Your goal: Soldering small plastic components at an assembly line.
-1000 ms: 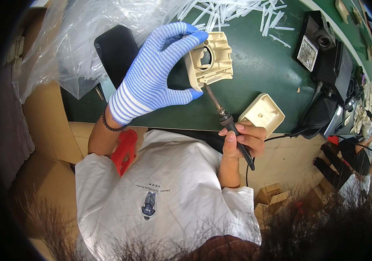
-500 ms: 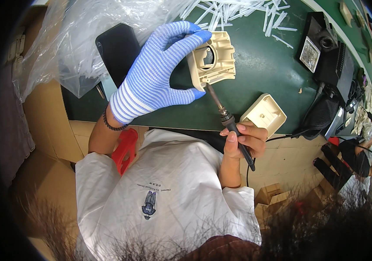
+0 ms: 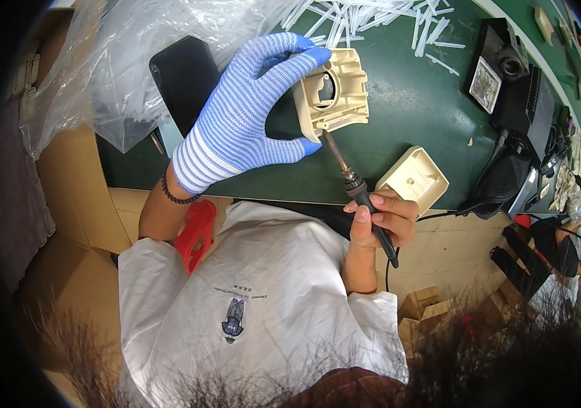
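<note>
In a blue-and-white striped glove, my left hand [image 3: 243, 112] grips a cream plastic housing [image 3: 350, 85] between thumb and fingers, its ribbed inside and round opening showing. My bare right hand [image 3: 387, 219] holds a soldering iron [image 3: 354, 182] by its dark handle, like a pen. The iron's metal tip meets the housing's lower edge, close to my left thumb; the exact contact point is too small to make out. Beside my right hand, a second cream part, an open box-shaped cover [image 3: 414, 175], lies at the front edge of the green table.
Many thin translucent sticks [image 3: 372, 17] are strewn at the back of the green table [image 3: 413, 102]. A clear plastic bag [image 3: 110, 61] and a black phone-like slab [image 3: 183, 81] lie left. Black soldering equipment [image 3: 521, 102] with a cable stands right. Another person [image 3: 555, 245] is far right.
</note>
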### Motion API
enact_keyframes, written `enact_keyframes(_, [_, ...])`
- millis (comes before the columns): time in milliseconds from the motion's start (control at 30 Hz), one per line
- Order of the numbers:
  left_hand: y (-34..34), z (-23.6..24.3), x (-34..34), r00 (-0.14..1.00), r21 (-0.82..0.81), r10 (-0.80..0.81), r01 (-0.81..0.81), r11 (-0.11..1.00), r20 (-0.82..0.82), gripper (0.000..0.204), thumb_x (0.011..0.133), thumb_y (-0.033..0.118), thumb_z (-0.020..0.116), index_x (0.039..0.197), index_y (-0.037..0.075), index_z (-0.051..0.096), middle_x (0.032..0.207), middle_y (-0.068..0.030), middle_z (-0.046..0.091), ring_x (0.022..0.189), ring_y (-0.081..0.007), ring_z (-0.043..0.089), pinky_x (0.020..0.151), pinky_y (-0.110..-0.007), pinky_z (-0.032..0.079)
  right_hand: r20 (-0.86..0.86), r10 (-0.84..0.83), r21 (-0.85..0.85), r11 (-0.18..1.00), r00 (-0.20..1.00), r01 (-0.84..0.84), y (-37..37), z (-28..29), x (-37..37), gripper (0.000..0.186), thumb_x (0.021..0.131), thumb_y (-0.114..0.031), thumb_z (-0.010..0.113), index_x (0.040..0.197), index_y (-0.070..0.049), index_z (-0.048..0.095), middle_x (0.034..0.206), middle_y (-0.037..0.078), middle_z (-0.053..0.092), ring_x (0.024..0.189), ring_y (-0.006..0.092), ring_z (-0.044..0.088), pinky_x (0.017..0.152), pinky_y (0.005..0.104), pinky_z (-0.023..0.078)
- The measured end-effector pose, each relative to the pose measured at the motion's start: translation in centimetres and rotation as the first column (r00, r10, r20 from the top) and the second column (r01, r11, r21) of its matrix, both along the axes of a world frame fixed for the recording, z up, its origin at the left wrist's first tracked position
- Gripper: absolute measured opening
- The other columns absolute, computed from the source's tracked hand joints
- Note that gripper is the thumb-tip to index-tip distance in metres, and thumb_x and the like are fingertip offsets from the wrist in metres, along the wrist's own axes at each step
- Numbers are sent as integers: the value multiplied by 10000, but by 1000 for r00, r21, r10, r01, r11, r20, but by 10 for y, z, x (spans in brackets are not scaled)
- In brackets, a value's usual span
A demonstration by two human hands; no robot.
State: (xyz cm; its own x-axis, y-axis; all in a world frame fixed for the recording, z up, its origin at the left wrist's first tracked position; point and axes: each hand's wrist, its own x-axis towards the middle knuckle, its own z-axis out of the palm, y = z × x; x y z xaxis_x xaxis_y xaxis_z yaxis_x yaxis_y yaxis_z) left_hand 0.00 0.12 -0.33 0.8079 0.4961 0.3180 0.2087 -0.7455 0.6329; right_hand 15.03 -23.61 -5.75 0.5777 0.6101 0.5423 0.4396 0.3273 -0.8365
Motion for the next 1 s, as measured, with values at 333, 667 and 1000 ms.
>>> enact_keyframes(333, [-1,5,2,1000,3,-17,17,1000,-4,910,710,253,951,1512,75,561,1466,-185,501,1387,-384,524,1196,-451,462,-142,13,129,992,990,6,-3,5,-1,313,897,-40,822,944,-40,513,1005,147,602,582,215,696,497,297,605])
enact_keyframes(667, [-58,33,50,864,67,-309,363,930,-397,897,691,253,939,1512,335,587,1620,-201,419,1480,-547,385,1177,-609,427,-286,-287,368,848,914,382,-45,60,40,307,940,-32,751,971,-75,449,1005,87,505,589,150,603,404,255,547])
enact_keyframes(1000, [-69,52,107,828,274,-175,364,890,-532,357,809,383,851,1143,322,743,1559,-164,464,1436,-530,439,994,-654,548,-338,-458,392,726,822,566,-88,59,56,302,892,-92,795,949,-84,499,1007,92,507,549,157,552,382,263,521])
